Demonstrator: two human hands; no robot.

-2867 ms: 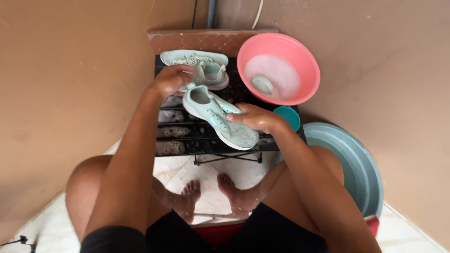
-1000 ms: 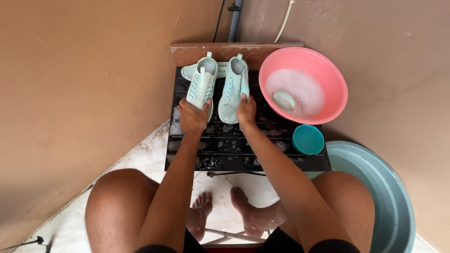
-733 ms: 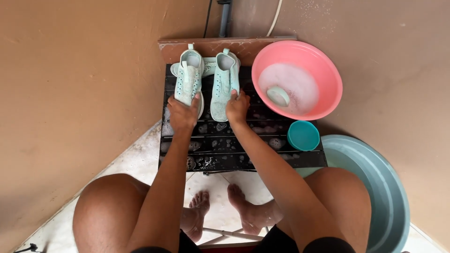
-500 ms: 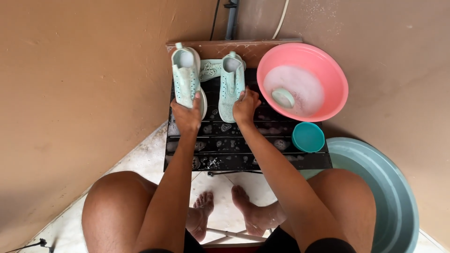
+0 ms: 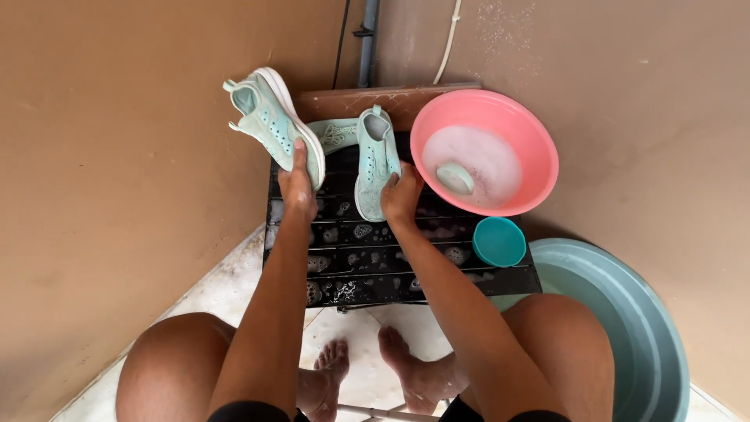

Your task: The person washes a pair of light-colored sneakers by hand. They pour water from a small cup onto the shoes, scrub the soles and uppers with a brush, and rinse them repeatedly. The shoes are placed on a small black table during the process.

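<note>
My left hand (image 5: 298, 186) grips the toe end of a mint-green sneaker (image 5: 271, 119) and holds it up off the rack, tilted toward the left wall, sole facing right. The fingers of my right hand (image 5: 401, 195) rest on the toe of the second mint-green sneaker (image 5: 375, 160), which lies on the black slatted rack (image 5: 367, 258) pointing away from me. A mint insole (image 5: 334, 133) lies between the two shoes near the rack's far edge.
A pink basin (image 5: 488, 152) with soapy water and a pale object in it sits at the right of the rack. A small teal cup (image 5: 500, 241) stands below it. A large grey-green tub (image 5: 625, 312) is at lower right. Brown walls close in on both sides.
Both shoes were slid to the rack's far end. My left hand has since lifted its sneaker up and to the left; the right-hand sneaker stays flat on the rack.
</note>
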